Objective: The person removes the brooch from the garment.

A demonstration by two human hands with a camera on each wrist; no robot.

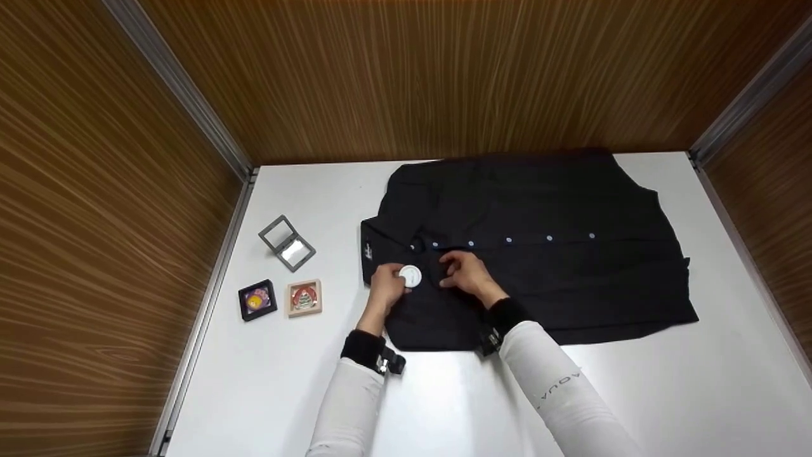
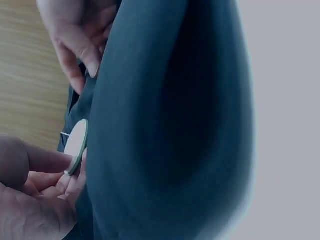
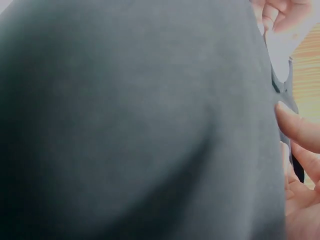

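Note:
A black shirt (image 1: pixel 571 285) with a row of pale buttons lies spread out, its collar to the left. Near the collar, my left hand (image 1: pixel 386 285) pinches a round white badge (image 1: pixel 411 276) by its edge, just over the cloth. The badge (image 2: pixel 76 142) is tilted in the left wrist view, where a thin pin-like line sticks out beside it. My right hand (image 1: pixel 468 273) is at the shirt front beside the badge, thumb and forefinger apart, their tips at the cloth. Dark fabric fills most of both wrist views and hides part of the hands.
On the left of the white table (image 1: pixel 254 381) are a grey open display frame (image 1: pixel 287 243), a black box with a yellow and purple badge (image 1: pixel 257 300), and a wooden box with a red and green badge (image 1: pixel 304 298). Wood-grain panels (image 1: pixel 444 76) wall in the table.

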